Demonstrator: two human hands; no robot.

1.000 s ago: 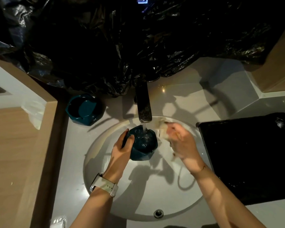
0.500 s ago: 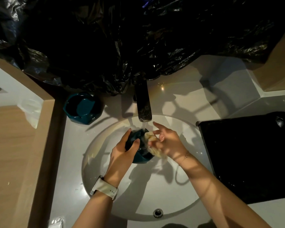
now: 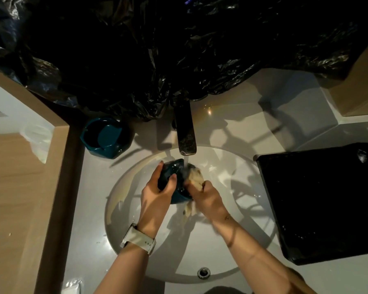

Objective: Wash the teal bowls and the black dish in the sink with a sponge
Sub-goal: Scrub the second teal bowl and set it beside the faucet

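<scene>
Over the round white sink (image 3: 232, 247), my left hand (image 3: 155, 198) grips a teal bowl (image 3: 174, 172) by its left side, thumb on the rim. Water runs from the dark faucet (image 3: 186, 132) into the bowl. My right hand (image 3: 208, 198) grips a pale, soggy sponge (image 3: 194, 178) and presses it against the bowl's right inner edge. A second teal bowl (image 3: 104, 137) sits on the counter to the left of the faucet. The black dish (image 3: 323, 204), a large flat tray, lies on the counter to the right of the sink.
Black plastic sheeting (image 3: 179, 49) hangs over the wall behind the faucet. A wooden surface (image 3: 19, 187) borders the counter on the left, and a wooden box edge (image 3: 357, 92) stands at the back right. The overflow hole (image 3: 203, 272) is at the sink's near rim.
My right hand brought the sponge from beside the bowl onto its right edge and rubs it there. The left hand keeps its hold on the bowl under the running water.
</scene>
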